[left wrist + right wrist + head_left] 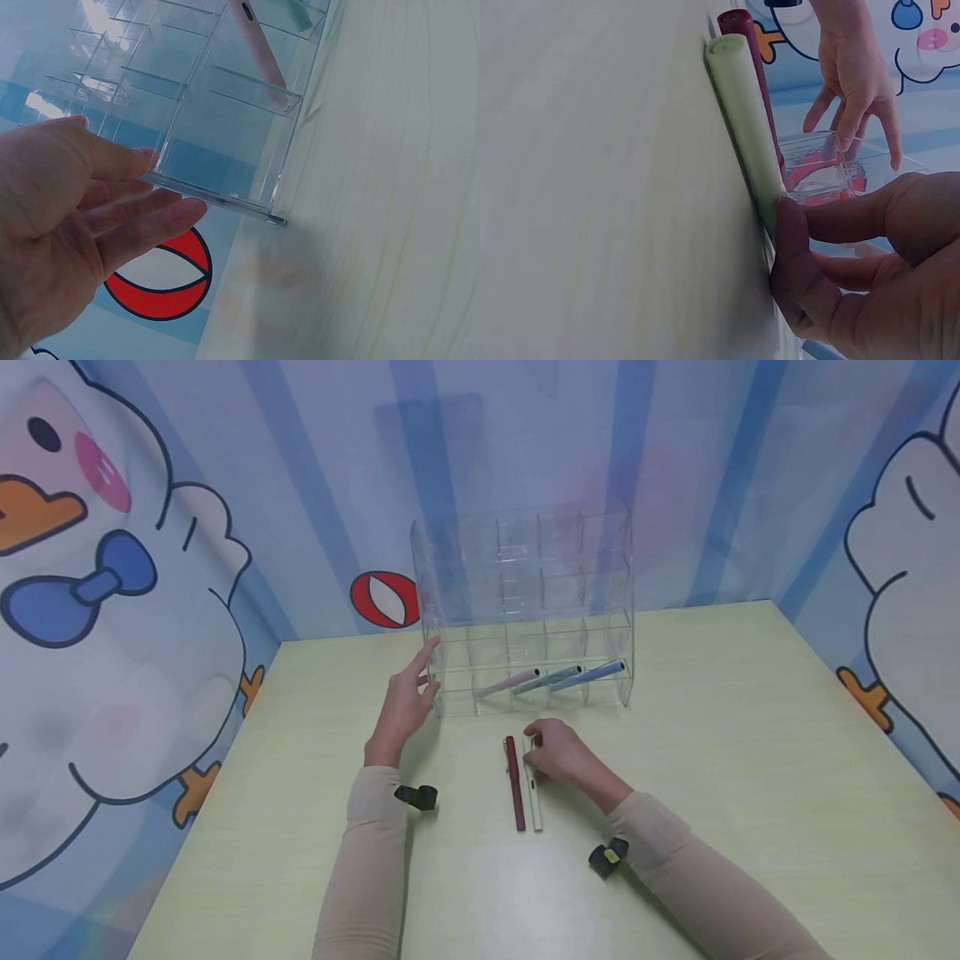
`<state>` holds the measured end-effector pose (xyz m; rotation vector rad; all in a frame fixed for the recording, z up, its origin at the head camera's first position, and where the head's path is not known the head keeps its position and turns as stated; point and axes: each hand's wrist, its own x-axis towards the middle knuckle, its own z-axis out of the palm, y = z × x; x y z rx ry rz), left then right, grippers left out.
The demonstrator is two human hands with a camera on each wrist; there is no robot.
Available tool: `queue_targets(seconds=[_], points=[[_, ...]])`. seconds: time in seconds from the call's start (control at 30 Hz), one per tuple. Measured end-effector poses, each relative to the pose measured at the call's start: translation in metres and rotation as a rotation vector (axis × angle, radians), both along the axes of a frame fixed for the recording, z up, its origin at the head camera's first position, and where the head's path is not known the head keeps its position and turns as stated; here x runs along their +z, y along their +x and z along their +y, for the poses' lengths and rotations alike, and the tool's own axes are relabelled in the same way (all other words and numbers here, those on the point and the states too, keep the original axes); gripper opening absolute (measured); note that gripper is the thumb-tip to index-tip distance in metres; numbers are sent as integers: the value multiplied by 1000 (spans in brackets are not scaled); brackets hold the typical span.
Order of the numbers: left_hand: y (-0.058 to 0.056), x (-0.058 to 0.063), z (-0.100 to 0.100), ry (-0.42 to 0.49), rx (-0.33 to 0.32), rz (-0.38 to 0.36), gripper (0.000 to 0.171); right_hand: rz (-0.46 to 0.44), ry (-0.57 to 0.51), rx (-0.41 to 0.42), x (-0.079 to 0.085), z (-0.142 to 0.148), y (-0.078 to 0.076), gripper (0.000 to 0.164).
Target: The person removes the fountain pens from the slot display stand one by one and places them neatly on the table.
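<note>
Pinches the pale green pen (534,802) near its 12 o'clock end with the right hand (558,752), thumb and fingertips drawn almost together on it; has that pen low along the tabletop (735,735), out from the front edge of the clear rack (525,642) toward 6 o'clock; leaves only a slim gap at 9 o'clock to the maroon pen (515,783), roughly parallel and just beside; straddles the rack's side edge at 9 o'clock with the left hand (405,706), gripping lightly between thumb and loosely bent fingers, spread a little; shows in the rack's lowest row a pink pen (510,682), a grey-green pen (543,682) and a blue pen (588,677), all slanting with capped ends toward 2 o'clock, the blue one nearest the 3 o'clock wall; sets the rack near the tabletop's far edge at 12 o'clock, partly over a printed ball (384,600) at 9 o'clock; offers broad room to move between the rack's 3 o'clock wall and the tabletop's right edge.
</note>
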<state>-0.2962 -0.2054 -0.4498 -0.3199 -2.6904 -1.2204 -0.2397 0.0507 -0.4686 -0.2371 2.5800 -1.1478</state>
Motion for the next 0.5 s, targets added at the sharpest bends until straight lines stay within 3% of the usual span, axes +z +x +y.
queue_targets(seconds=[0.5], points=[[0, 1, 1, 7, -7, 5, 78, -1, -10, 7, 0, 3, -2, 43]])
